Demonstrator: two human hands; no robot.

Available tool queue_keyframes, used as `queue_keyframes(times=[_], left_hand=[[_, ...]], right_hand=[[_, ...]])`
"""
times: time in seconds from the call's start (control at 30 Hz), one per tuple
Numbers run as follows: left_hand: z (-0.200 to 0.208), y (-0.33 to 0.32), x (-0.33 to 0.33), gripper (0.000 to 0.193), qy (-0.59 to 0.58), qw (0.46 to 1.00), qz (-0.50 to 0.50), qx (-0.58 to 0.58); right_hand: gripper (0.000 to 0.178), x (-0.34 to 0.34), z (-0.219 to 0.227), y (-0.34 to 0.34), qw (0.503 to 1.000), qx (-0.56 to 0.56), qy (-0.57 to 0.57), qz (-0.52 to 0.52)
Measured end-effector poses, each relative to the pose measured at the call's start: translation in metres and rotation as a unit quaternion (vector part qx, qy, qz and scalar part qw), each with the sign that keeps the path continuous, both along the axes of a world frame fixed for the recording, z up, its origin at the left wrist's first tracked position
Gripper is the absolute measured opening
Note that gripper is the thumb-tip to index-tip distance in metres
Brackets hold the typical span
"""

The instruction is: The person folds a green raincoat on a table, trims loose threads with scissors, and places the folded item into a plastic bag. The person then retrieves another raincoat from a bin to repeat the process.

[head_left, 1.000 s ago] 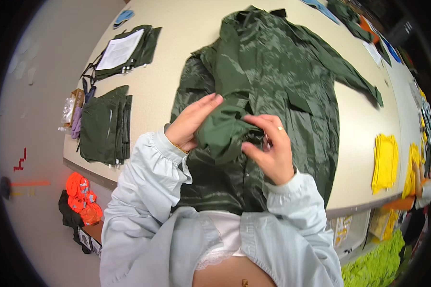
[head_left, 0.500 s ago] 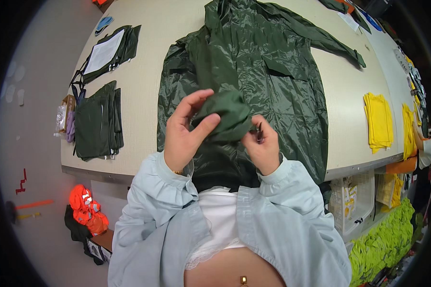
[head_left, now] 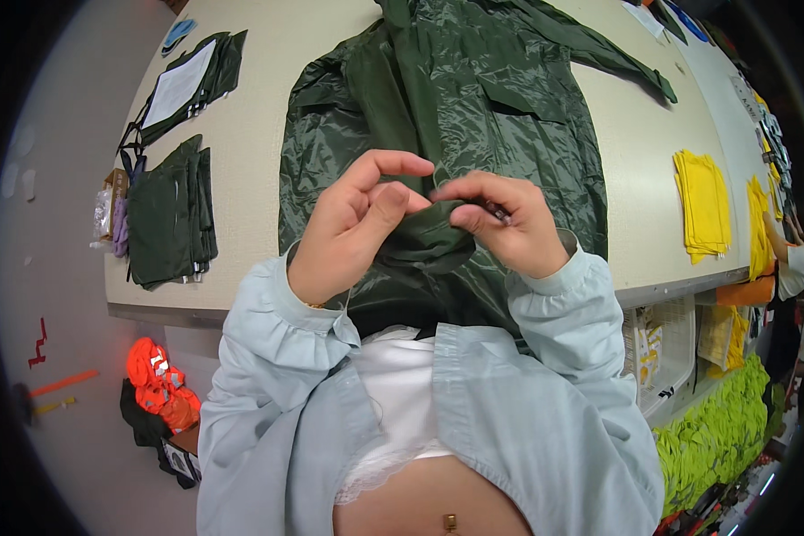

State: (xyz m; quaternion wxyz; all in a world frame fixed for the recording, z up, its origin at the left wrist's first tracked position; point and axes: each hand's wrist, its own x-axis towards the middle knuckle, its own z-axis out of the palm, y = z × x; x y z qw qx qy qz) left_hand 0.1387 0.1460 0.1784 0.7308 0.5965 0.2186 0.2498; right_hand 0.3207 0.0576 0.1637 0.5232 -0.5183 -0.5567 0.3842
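In the middle of the frame, the right hand (head_left: 523, 225) pinches the edge of a green sleeve (head_left: 424, 248) and holds a small dark object (head_left: 498, 212). The left hand (head_left: 344, 223) is close beside it, fingers bent at the cloth, though I cannot tell whether they grip. The green jacket (head_left: 531, 165) lies on the table (head_left: 643, 205) from the top edge to the centre.

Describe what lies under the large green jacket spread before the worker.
The cream table shows along both sides of the green jacket, which lies on it. Anything beneath the jacket's middle is covered and cannot be seen.
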Motion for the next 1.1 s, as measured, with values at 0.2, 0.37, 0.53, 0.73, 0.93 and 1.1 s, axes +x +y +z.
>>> queue_keyframes(times=[0.2,0.37,0.53,0.73,0.93,1.1], left_hand=[[-0.005,0.000,0.003,0.024,0.078,0.995,-0.036,0.056],[-0.011,-0.003,0.003,0.021,0.041,0.992,-0.085,-0.086],[-0.013,-0.014,0.005,0.022,0.006,0.975,-0.021,-0.223],[-0.014,-0.015,0.004,0.027,0.006,0.977,-0.024,-0.211],[-0.006,-0.017,0.011,0.027,0.036,0.981,-0.034,-0.190],[-0.002,-0.020,0.015,0.027,0.059,0.988,-0.033,-0.137]], right_hand=[[0.008,0.006,-0.016,-0.004,0.993,0.043,0.112,-0.017],[0.014,0.002,-0.014,-0.005,0.988,0.023,0.143,-0.057],[0.040,-0.003,0.000,-0.012,0.986,0.006,-0.044,-0.158],[0.045,0.015,0.021,-0.029,0.974,0.124,-0.181,-0.058],[0.035,0.007,0.022,-0.030,0.965,0.119,-0.217,-0.087],[0.023,0.003,0.008,-0.026,0.935,0.215,-0.252,-0.124]])
